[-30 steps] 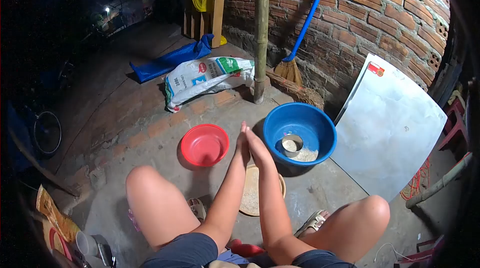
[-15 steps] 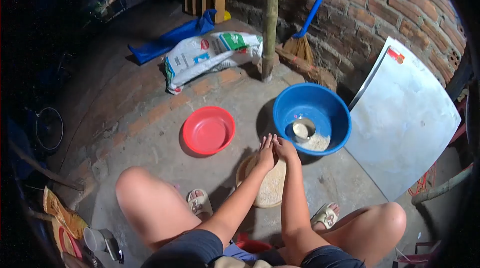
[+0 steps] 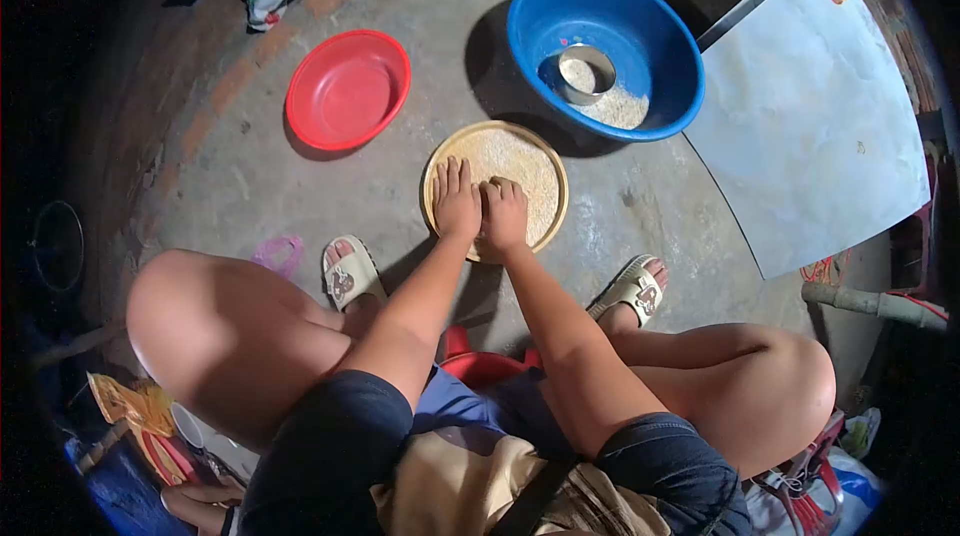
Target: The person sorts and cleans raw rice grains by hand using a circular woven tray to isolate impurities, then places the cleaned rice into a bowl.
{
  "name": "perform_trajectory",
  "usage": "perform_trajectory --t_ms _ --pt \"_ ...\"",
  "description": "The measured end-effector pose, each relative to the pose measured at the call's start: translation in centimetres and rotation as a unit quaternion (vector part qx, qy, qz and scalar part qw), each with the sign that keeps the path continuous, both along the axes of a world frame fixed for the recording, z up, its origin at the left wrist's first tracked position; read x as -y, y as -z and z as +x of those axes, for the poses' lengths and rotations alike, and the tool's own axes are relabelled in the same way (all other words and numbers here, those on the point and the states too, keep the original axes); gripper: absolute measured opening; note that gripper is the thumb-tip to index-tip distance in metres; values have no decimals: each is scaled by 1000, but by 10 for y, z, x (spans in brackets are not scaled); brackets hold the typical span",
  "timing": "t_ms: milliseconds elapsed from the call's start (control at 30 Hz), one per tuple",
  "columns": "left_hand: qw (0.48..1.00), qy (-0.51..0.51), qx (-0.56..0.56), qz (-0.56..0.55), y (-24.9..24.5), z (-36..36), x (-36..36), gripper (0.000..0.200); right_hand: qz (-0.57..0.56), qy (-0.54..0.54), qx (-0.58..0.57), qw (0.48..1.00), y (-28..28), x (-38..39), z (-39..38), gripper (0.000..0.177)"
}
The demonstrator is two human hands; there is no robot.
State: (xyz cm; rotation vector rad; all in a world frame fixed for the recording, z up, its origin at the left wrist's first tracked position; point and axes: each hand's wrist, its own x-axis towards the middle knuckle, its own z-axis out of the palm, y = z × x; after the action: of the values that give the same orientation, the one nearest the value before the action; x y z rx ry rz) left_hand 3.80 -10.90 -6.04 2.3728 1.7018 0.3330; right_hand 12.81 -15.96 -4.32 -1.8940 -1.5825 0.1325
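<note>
A round shallow tray [image 3: 558,161] with a tan rim sits on the floor in front of me, its bottom covered with pale grain [image 3: 525,171] that looks like rice. My left hand [image 3: 457,201] lies palm down on the grain, toward the tray's left side, with its fingers stretched out and a little apart. Right beside it, my right hand [image 3: 506,213] rests on the grain with its fingers curled under. The fingertips and whatever may be beneath them are hidden.
Beyond the tray stands a blue basin [image 3: 520,46] holding a metal cup [image 3: 598,86] and loose grain. A red basin [image 3: 350,91] is at the left. A large pale sheet [image 3: 810,126] leans at the right. Part of a red object [image 3: 480,368] shows between my legs.
The view has tilted down. My hands, held together over the tray's far side near the blue basin, have come back toward me and now lie side by side on the grain.
</note>
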Motion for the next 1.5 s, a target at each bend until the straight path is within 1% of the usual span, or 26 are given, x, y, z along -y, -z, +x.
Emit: perform_trajectory --t_ms 233,333,400,433,500,533,567,600,633,667,700,767,800,867,900,967,1067,1167,1233,1300,1333,1367,1400,1433,1467,1500 --pt "999 -38 8 4 2 9 4 51 -33 -45 -38 998 4 -3 9 16" --pt "997 -34 57 27 0 11 5 43 -21 -59 -59 996 9 1 8 13" --pt "993 -1 120 -20 -3 9 4 32 -20 -71 -67 995 7 2 7 13" --pt "992 -1 121 -21 -5 11 1 32 -30 -42 -100 994 3 0 6 11" --pt "975 -36 219 -28 -8 16 -8 25 -41 -13 -132 990 -1 -8 1 10" --pt "952 -107 286 6 -8 24 -13 26 -21 78 -184 980 -1 -14 -4 9" --pt "952 -106 287 5 -8 26 -20 26 -1 168 -233 958 -1 -21 -8 8" --pt "907 -163 372 -115 -14 28 -27 30 64 165 -206 962 -2 -27 -11 6" --pt "837 -216 447 -232 -12 29 -36 34 63 166 -205 963 -14 -33 -12 6" --pt "760 -201 552 -278 6 30 -47 45 57 114 -271 954 -27 -39 -13 7" --pt "673 -176 609 -381 4 25 -56 46 51 61 -336 938 -32 -44 -13 7" --pt "515 -267 654 -486 3 25 -64 40 56 27 -344 937 -33 -52 -9 10" --pt "515 -267 654 -485 -1 22 -64 40 91 43 -288 952 -34 -51 -2 13" --pt "454 -222 715 -483 -8 15 -63 36 142 107 -166 970 -30 -45 9 24" --pt "455 -223 714 -483 -7 11 -63 36 141 107 -167 970 -26 -39 15 24" --pt "388 -249 759 -459 -4 6 -63 37 85 156 -57 982 -20 -20 26 28" --pt "412 -246 742 -468 -9 0 -62 39 28 65 -15 997 13 12 41 29" --pt "432 -237 723 -485 -8 -4 -64 39 -45 118 -51 991 15 6 40 18" --pt "434 -231 719 -491 -8 -3 -62 39 -28 126 -71 989 7 -4 34 17" --pt "462 -235 674 -527 -11 -1 -63 38 41 138 -176 974 0 -21 23 17" --pt "462 -221 669 -538 -2 0 -63 36 123 106 -153 975 -11 -28 14 18" --pt "462 -207 665 -549 7 1 -63 35 102 74 -197 972 -23 -35 5 21" --pt "542 -259 566 -565 0 4 -63 32 79 40 -234 968 -24 -43 -2 23" --pt "541 -260 567 -564 -8 6 -62 32 55 5 -270 961 -26 -48 -6 24" --pt "513 -265 594 -560 -16 7 -59 31 55 4 -270 961 -29 -50 -5 24" --pt "484 -270 620 -555 -14 6 -58 30 73 13 -205 976 -31 -51 -2 28"
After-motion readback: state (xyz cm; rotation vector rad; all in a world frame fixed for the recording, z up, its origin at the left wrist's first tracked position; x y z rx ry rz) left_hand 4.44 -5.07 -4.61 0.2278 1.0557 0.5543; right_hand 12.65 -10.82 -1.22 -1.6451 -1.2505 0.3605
